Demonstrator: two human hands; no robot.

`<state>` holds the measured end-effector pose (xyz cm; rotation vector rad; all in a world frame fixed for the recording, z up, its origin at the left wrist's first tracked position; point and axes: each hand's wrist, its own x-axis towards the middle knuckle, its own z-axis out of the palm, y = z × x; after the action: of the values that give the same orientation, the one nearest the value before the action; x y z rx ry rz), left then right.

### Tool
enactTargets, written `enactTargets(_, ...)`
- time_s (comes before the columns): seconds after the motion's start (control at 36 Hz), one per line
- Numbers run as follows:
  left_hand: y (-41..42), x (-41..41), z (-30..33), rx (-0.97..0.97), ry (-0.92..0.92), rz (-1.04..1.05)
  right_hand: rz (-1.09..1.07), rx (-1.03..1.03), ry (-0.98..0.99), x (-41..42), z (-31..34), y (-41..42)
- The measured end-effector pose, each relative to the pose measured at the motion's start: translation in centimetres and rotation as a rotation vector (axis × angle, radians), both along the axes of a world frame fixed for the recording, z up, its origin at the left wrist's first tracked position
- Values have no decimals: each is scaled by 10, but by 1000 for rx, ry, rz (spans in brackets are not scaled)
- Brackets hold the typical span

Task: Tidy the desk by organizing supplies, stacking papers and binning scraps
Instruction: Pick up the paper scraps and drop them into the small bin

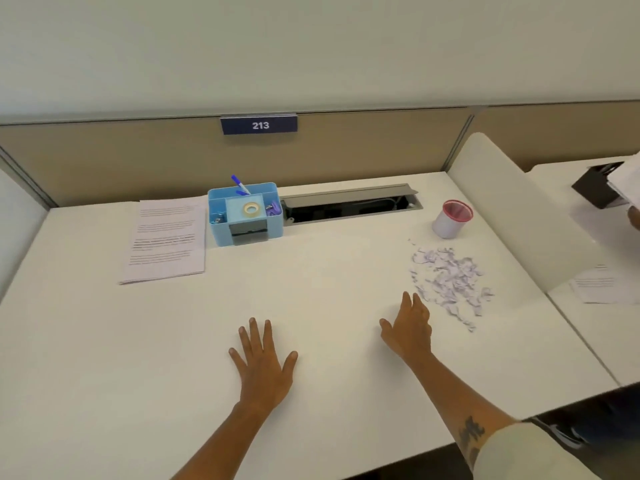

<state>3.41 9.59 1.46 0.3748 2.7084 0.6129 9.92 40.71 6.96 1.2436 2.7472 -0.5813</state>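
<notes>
- Supplies look sorted: the blue organizer (245,212) sits at the desk's 12 o'clock with pens (240,185) upright in its rear slot, a tape roll (251,208) in the middle tray and clips in the side pockets.
- Papers (165,239) lie in one fairly squared stack just left of the organizer, at about 10 o'clock from the left hand. That step seems done.
- What remains, as I judge it, is the binning: the scraps (448,282) are loose on the desk (138,341), spread in a patch at the right side.
- The bin (452,219), a small white cup with a red rim, stands beyond the scraps at their 12 o'clock, near them but apart. I cannot tell whether anything is in it.
- Left hand (264,362): flat on the desk, fingers straight and spread, holding nothing, well apart from every task item.
- Right hand (408,330): palm down, fingers relaxed and straight, gripping nothing. The scraps lie at its 1 to 2 o'clock, the nearest bits just beside its fingertips (412,299); actual contact is not clear.
- The bin is at 1 o'clock from the right hand, past the scrap patch.
- Likely next need: gather the scraps and carry them to the bin; small bits may scatter.
</notes>
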Motion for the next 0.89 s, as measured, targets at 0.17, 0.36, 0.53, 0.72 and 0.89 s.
enactTargets(0.17,80,43,-13,-24,32,-2,-30,71,-62,40,10,91)
enactTargets(0.36,127,71,-23,-100,186,50,-92,63,-53,58,8,153)
enactTargets(0.53,142,78,-19,-131,230,132,-140,-131,12,59,-7,169)
enactTargets(0.72,145,78,-16,-154,260,160,-140,-276,184,42,-19,171)
enactTargets(0.89,146,77,-13,-163,270,169,-96,-301,230,15,-18,168)
